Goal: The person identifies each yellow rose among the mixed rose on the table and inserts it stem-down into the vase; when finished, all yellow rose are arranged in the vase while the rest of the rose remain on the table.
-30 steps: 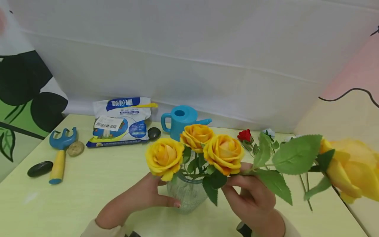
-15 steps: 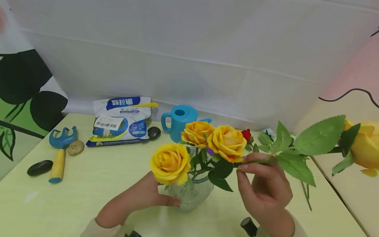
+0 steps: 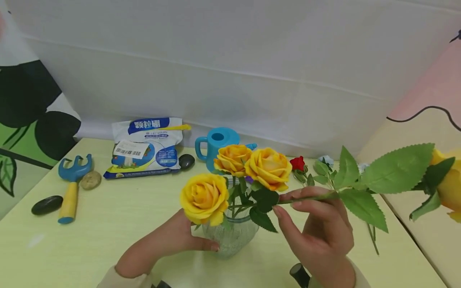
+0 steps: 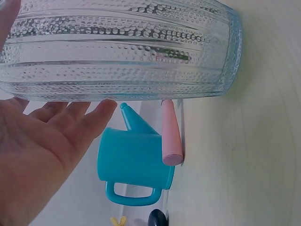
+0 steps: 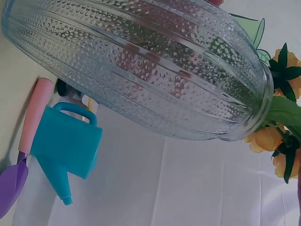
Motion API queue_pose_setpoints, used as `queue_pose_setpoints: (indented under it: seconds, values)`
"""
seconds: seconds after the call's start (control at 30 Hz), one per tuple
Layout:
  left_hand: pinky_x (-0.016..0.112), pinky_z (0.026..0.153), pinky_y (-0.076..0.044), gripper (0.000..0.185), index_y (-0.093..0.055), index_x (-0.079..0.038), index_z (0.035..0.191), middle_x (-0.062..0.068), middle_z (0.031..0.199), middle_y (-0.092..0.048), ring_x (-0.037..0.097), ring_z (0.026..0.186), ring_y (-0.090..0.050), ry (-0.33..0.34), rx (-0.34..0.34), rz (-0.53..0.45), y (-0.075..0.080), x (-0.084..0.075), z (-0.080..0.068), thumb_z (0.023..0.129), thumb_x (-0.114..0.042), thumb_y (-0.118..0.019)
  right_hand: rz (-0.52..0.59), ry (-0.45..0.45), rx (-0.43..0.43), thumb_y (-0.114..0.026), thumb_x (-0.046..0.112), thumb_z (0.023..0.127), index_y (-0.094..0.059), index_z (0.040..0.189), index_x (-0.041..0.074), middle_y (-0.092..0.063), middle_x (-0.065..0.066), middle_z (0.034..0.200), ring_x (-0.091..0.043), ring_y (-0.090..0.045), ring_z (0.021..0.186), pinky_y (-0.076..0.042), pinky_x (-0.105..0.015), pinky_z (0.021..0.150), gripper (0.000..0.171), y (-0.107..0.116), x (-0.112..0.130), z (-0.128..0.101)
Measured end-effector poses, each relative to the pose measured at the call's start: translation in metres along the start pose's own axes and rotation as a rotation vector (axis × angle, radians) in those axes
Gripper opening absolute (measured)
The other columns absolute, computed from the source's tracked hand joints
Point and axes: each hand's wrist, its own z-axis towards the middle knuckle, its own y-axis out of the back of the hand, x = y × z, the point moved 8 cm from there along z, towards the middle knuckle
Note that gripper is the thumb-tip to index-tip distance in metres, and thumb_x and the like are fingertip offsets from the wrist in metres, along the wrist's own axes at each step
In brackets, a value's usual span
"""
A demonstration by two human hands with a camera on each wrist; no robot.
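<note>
A textured clear glass vase (image 3: 232, 238) stands upright on the table, with several yellow roses (image 3: 205, 198) rising from its mouth. My left hand (image 3: 178, 236) holds the vase on its left side, thumb across the front. In the left wrist view, fingers (image 4: 101, 115) of that hand lie along the ribbed glass. To the right of the mouth, my right hand (image 3: 325, 232) pinches the stem of another yellow rose (image 3: 450, 188). That rose lies nearly level, its bloom toward the right edge and its green leaves (image 3: 396, 170) spread beyond my fingers.
Behind the vase sit a blue watering can (image 3: 216, 146) and a trowel with a pink handle (image 5: 35, 115). A printed bag (image 3: 147, 148), black stones (image 3: 47, 205), a tan stone (image 3: 91, 180) and a hand fork (image 3: 68, 200) are leftward. A red rose (image 3: 297, 164) lies back right.
My right hand has moved right and up with the rose, then slightly back left; the bloom has shifted right. The vase's roses have shifted a little. My left hand stays on the vase.
</note>
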Motion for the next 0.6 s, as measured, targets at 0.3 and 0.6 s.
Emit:
queue_pose_setpoints:
  seconds: [0.3,0.6]
  values:
    - [0.053,0.099,-0.036,0.085,-0.034,-0.013,0.139,0.008,0.141,-0.036,0.033,0.13,-0.031,0.077,-0.006,-0.009,0.001,0.001,0.0,0.069,-0.023,-0.082,-0.143,-0.096,0.08,-0.074,0.002,0.077,-0.05,0.073,-0.012,-0.049,-0.018,0.073,-0.023,-0.051,0.077,-0.047,-0.021,0.064,0.028,-0.024,-0.02,0.011]
    - [0.052,0.097,-0.039,0.083,-0.032,-0.008,0.138,0.011,0.139,-0.038,0.034,0.127,-0.035,0.014,0.002,0.011,0.0,-0.003,-0.002,0.072,-0.022,-0.08,-0.239,-0.231,0.323,-0.065,0.015,0.086,-0.052,0.079,-0.002,-0.049,-0.01,0.075,-0.017,-0.044,0.066,-0.039,-0.023,0.059,0.023,-0.051,-0.044,0.006]
